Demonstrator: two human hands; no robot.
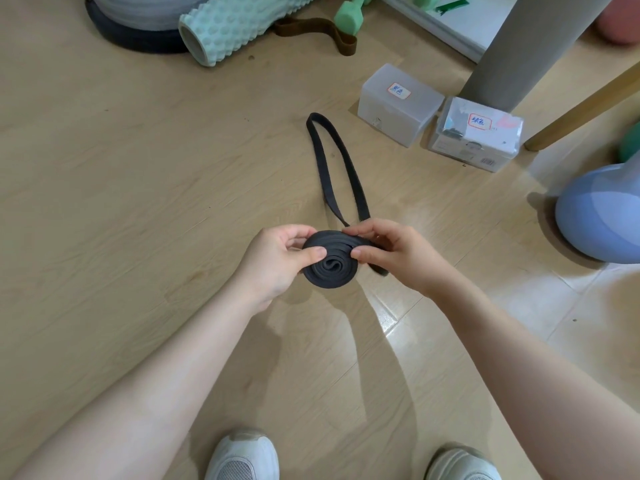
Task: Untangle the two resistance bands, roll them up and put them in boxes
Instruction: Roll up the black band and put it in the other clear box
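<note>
A black resistance band [330, 263] is partly wound into a flat spiral roll above the floor. My left hand [277, 261] grips the roll's left side, thumb on its face. My right hand [391, 252] pinches the right side, thumb and fingers curled round the roll. The band's loose loop [332, 161] trails away across the floor toward the boxes. A brown resistance band [318, 31] lies flat farther off, beside the foam roller. Two translucent plastic boxes stand at the right: one with a label [398, 103], the other [476, 135] with a label and things inside.
A mint foam roller [239, 22] and a dark round base [138, 36] sit at the top left. Green dumbbells [349, 12], a grey column [519, 46], a wooden leg [585, 105] and a blue ball [602, 213] stand to the right. My white shoes [242, 459] are below.
</note>
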